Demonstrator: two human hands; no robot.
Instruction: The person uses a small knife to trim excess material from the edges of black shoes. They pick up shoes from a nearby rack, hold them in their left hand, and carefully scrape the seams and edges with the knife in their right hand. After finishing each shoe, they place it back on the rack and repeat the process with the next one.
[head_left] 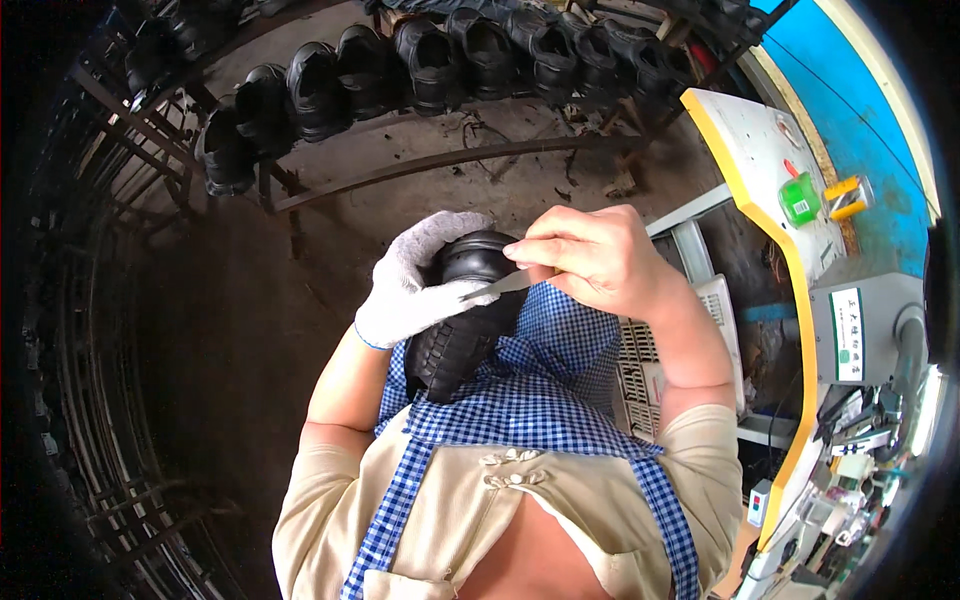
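Observation:
A black shoe (458, 345) with a ridged sole stands tilted at my lap, its rounded end upward. Around that upper end my left hand (405, 290), in a white knit glove, is wrapped, thumb across the near side. My bare right hand (605, 255) pinches a thin metal blade (508, 284), which looks like a small knife. Its tip points left and lies by the gloved thumb, close against the shoe. Right fingertips are at the shoe's upper edge; whether they touch it I cannot tell. The blade's grip is hidden in my palm. A blue checked apron (510, 400) lies beneath the shoe.
Ahead, a metal rack (450, 160) carries a row of black shoes (432, 60). On the right stands a yellow-edged worktable (735, 130) with a green container (799, 199), a yellow-banded jar (848, 198) and a grey machine (880, 310). A white plastic crate (715, 320) sits beside my right arm.

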